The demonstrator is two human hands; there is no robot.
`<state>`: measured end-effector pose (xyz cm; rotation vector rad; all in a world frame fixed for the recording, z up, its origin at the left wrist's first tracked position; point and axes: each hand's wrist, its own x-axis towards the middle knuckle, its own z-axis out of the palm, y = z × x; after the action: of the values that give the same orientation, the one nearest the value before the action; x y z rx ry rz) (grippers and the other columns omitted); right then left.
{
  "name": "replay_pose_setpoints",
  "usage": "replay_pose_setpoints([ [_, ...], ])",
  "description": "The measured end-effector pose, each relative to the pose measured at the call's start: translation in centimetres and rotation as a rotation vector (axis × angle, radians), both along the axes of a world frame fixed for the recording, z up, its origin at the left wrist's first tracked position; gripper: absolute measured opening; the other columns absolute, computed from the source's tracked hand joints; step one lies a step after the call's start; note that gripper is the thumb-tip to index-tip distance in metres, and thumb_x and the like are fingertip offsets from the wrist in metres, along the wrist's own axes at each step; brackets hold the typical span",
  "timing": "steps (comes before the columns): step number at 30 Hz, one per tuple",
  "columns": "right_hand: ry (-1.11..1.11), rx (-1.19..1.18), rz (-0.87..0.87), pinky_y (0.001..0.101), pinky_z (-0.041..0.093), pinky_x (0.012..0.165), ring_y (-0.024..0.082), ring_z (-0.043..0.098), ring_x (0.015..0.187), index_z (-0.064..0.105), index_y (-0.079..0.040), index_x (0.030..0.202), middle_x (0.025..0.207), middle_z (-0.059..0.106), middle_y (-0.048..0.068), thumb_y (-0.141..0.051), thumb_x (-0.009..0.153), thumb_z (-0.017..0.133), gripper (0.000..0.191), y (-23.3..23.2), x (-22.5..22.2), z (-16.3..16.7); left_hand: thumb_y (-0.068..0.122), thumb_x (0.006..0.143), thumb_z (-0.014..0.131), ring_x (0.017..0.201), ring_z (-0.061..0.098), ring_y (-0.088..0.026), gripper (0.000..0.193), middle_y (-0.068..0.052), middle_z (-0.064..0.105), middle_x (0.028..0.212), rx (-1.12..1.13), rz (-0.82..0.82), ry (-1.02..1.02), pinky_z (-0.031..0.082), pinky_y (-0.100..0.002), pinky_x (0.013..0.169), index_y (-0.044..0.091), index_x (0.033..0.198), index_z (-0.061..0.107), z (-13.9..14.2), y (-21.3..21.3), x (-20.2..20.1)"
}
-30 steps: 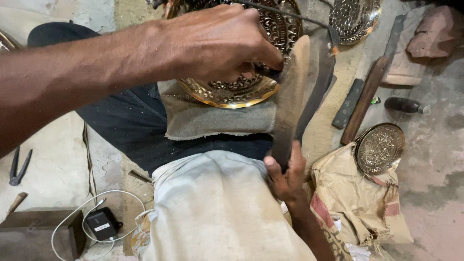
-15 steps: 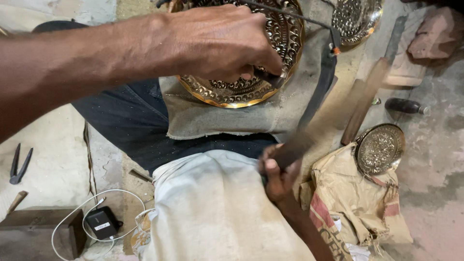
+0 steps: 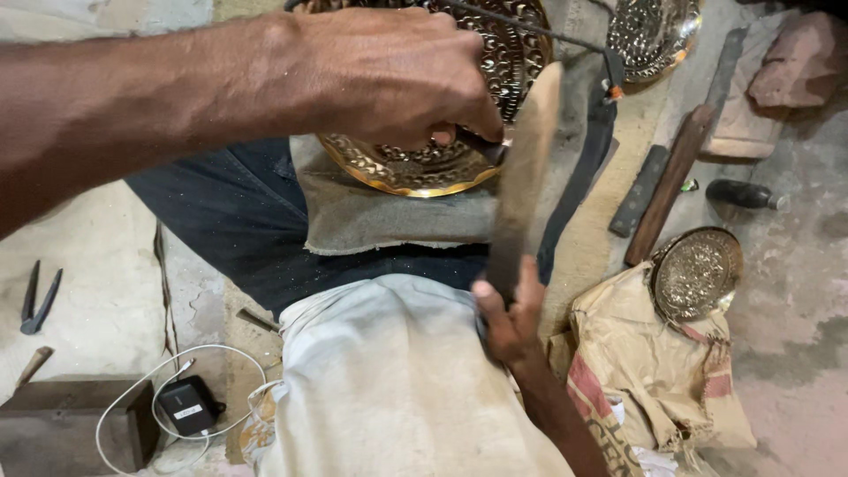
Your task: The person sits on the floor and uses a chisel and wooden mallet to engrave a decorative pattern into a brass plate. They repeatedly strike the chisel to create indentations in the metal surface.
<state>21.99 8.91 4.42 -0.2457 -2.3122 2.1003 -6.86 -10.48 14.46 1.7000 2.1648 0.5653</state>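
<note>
1. our left hand [image 3: 389, 84] reaches across from the left, fingers curled down onto the embossed brass plate [image 3: 415, 163]; a small dark tool seems pinched under the fingertips, though we cannot tell for sure.
2. the plate rests tilted on a grey folded cloth [image 3: 389, 216] that lies over our lap, on the dark trousers [image 3: 230, 221].
3. our right hand [image 3: 511, 314] is closed around the lower end of a flat wooden mallet [image 3: 523, 177]; it stands nearly upright, its upper end just beside the plate's right rim.
4. a white cloth [image 3: 389, 380] covers our near leg below the right hand.
5. on the floor to the right lie a small round embossed plate [image 3: 696, 274] on a brown sack [image 3: 645, 353], a long wooden stick [image 3: 676, 172] and a dark flat bar [image 3: 640, 190].
6. to the left lie pliers [image 3: 37, 300] and a black charger with a white cable [image 3: 187, 406].
</note>
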Motion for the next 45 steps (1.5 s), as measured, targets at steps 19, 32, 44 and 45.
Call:
replay_pose_setpoints([
  [19, 0.075, 0.225, -0.224, 0.0299, 0.046, 0.052, 0.016, 0.057, 0.055, 0.061, -0.002, 0.101, 0.072, 0.061, 0.008, -0.009, 0.095, 0.081, 0.022, 8.8, -11.1, 5.5, -0.004, 0.101, 0.073, 0.1, 0.078, -0.024, 0.027, -0.014, 0.076, 0.112, 0.567, 0.622, -0.091, 0.066, -0.03, 0.084, 0.002, 0.126, 0.067, -2.3, -4.7, 1.0],
  [32, 0.462, 0.992, 0.351, 0.0314, 0.056, 0.059, 0.015, 0.068, 0.067, 0.07, -0.002, 0.097, 0.077, 0.066, 0.006, -0.004, 0.093, 0.082, 0.012, 12.2, -25.3, 11.4, -0.007, 0.094, 0.077, 0.087, 0.074, -0.021, 0.039, -0.012, 0.072, 0.102, 0.511, 0.618, 0.079, 0.066, -0.03, 0.073, 0.002, 0.13, 0.067, -2.9, -4.5, 1.1],
  [44, 0.419, 1.354, 0.481, 0.0298, 0.051, 0.058, 0.016, 0.064, 0.059, 0.065, -0.005, 0.086, 0.068, 0.059, 0.005, -0.008, 0.087, 0.076, 0.011, 13.6, -27.2, 12.7, 0.001, 0.096, 0.079, 0.091, 0.076, -0.02, 0.033, -0.01, 0.076, 0.109, 0.628, 0.695, 0.085, 0.065, -0.033, 0.078, 0.006, 0.127, 0.069, -2.6, -5.0, 1.5],
  [45, 0.403, 1.38, 0.473, 0.0303, 0.05, 0.058, 0.017, 0.062, 0.059, 0.065, -0.005, 0.085, 0.068, 0.059, 0.006, -0.007, 0.088, 0.077, 0.013, 13.6, -27.3, 12.6, 0.002, 0.096, 0.08, 0.091, 0.076, -0.02, 0.033, -0.01, 0.076, 0.109, 0.63, 0.706, 0.079, 0.065, -0.033, 0.078, 0.006, 0.126, 0.07, -2.5, -5.1, 1.5],
])
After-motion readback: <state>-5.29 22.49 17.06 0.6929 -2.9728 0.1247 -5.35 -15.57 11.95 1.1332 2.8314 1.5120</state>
